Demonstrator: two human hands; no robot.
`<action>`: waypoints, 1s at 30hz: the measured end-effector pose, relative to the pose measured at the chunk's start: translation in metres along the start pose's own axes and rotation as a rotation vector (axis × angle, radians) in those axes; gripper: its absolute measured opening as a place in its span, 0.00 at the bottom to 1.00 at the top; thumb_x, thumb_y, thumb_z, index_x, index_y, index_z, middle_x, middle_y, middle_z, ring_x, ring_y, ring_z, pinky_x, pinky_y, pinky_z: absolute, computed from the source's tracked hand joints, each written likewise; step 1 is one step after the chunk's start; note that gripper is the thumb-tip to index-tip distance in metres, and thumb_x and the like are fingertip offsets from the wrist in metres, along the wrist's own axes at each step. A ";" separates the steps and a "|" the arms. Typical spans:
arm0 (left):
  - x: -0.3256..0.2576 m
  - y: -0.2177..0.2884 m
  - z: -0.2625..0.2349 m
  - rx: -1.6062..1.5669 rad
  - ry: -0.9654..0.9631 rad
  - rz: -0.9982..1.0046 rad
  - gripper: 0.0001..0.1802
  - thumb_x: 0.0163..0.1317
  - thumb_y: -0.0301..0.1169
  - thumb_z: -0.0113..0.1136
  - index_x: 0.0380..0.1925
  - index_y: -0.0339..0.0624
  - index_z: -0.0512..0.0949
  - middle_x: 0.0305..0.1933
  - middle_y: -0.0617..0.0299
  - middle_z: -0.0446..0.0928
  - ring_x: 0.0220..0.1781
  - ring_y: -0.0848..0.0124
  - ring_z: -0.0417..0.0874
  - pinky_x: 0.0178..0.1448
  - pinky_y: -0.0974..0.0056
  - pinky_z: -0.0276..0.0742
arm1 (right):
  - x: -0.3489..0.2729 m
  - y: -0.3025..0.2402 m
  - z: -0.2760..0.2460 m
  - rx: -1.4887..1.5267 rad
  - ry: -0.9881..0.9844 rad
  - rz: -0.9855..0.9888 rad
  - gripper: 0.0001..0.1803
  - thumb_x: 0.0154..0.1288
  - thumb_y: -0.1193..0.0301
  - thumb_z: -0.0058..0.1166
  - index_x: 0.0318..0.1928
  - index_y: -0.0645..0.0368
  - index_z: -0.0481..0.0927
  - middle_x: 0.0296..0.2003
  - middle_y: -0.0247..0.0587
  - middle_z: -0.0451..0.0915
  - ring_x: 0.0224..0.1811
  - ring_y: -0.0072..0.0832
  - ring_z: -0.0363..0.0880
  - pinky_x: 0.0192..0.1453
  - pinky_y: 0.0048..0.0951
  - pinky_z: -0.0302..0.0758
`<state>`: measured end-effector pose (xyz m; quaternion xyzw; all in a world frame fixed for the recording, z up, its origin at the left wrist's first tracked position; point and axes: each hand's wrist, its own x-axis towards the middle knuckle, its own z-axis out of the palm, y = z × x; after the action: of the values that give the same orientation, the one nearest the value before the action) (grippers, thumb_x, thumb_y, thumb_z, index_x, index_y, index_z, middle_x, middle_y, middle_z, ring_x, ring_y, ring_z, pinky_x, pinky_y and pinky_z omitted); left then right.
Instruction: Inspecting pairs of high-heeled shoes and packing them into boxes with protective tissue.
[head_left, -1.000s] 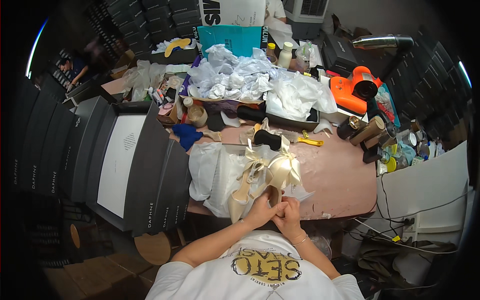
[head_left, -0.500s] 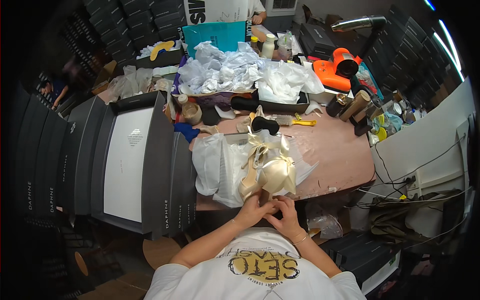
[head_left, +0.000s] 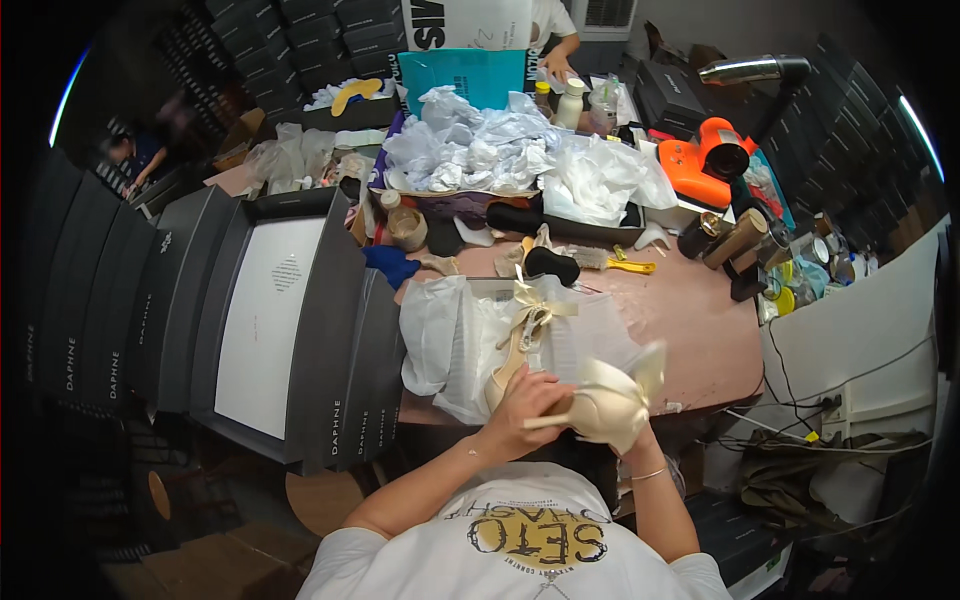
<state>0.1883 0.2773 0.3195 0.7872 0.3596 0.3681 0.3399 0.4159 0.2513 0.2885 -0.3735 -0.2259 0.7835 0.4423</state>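
Observation:
A cream satin high-heeled shoe with a large bow is held tilted over the near table edge, its thin heel pointing left. My right hand grips it from below and behind, mostly hidden by the shoe. My left hand is closed beside the heel, its fingers reaching to the shoe; the exact contact is partly hidden. Just beyond my left hand, a matching shoe with a ribbon bow and a sparkling strap lies on white tissue paper.
Dark shoe boxes stand along the left, one holding a white sheet. Crumpled paper fills a box at the back. A yellow-handled brush, black pad and orange device sit farther right. Another person's hand shows behind.
The bowed shoe has tipped from upright onto its side and moved right and nearer. My hands have parted, the right going right under the shoe. The view has shifted slightly.

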 end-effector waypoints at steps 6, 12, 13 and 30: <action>0.047 -0.001 0.003 0.454 -0.512 0.330 0.32 0.48 0.25 0.61 0.58 0.52 0.70 0.55 0.60 0.70 0.65 0.62 0.66 0.74 0.42 0.47 | -0.003 -0.065 0.002 -0.064 -0.631 0.462 0.54 0.52 0.47 0.63 0.69 0.66 0.51 0.61 0.49 0.66 0.62 0.37 0.69 0.66 0.34 0.64; 0.085 -0.023 -0.044 0.520 0.066 0.072 0.39 0.50 0.34 0.66 0.64 0.54 0.64 0.64 0.51 0.63 0.66 0.56 0.64 0.70 0.47 0.57 | 0.015 -0.085 -0.023 -0.041 -0.449 0.542 0.56 0.45 0.66 0.70 0.71 0.60 0.48 0.59 0.45 0.68 0.62 0.31 0.67 0.66 0.29 0.63; 0.080 -0.052 -0.067 0.591 0.190 -0.205 0.42 0.51 0.37 0.68 0.67 0.52 0.61 0.57 0.48 0.70 0.58 0.55 0.72 0.59 0.54 0.68 | 0.017 -0.090 -0.026 -0.119 -0.477 0.478 0.56 0.45 0.66 0.70 0.71 0.59 0.48 0.59 0.45 0.68 0.62 0.31 0.67 0.65 0.30 0.64; 0.125 0.046 -0.157 0.353 0.309 -0.263 0.11 0.60 0.29 0.60 0.24 0.32 0.76 0.27 0.56 0.74 0.27 0.69 0.75 0.32 0.67 0.68 | 0.022 -0.068 -0.017 0.450 -0.575 0.126 0.52 0.43 0.56 0.71 0.66 0.57 0.56 0.54 0.58 0.68 0.41 0.41 0.76 0.33 0.31 0.79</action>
<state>0.1327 0.3985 0.4766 0.7151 0.5651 0.3683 0.1834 0.4579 0.3051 0.3161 -0.0446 -0.1395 0.9122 0.3826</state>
